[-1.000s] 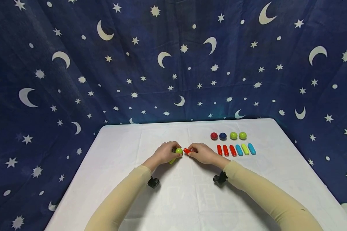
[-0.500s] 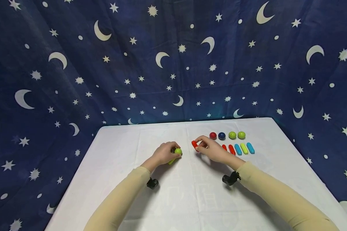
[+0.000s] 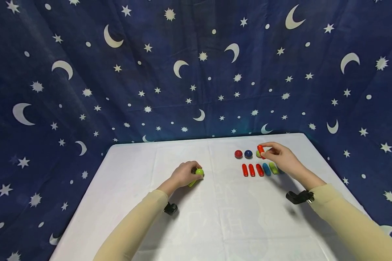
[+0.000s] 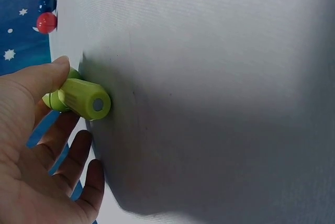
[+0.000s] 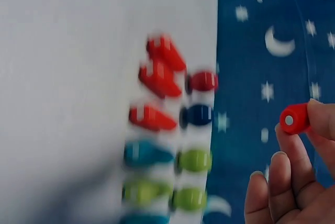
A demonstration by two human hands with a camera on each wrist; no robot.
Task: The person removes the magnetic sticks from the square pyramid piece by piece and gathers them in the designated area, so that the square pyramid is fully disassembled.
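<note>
My left hand (image 3: 183,175) stays low over the table's middle, its thumb and forefinger pinching a yellow-green ball (image 3: 199,172). Joined to or touching the ball is a yellow-green stick (image 4: 86,98) with a round metal disc at its end, pointing toward the left wrist camera. Farther right, my right hand (image 3: 283,159) pinches a red stick (image 3: 260,152) between thumb and fingers, above the table. That stick's end shows a pale disc (image 5: 289,120). From the head camera, the right hand and its stick partly cover the green balls.
On the white table (image 3: 202,224), a back row holds a red ball (image 3: 238,154), a dark blue ball (image 3: 248,154) and green ones. In front lie several sticks: red (image 3: 252,170), blue (image 3: 266,169) and yellow-green (image 3: 273,168). A star-patterned cloth (image 3: 170,90) hangs behind.
From beside the left hand, my right hand has carried the red stick away to the right, up over the rows. My left hand keeps its place with the green ball and stick.
</note>
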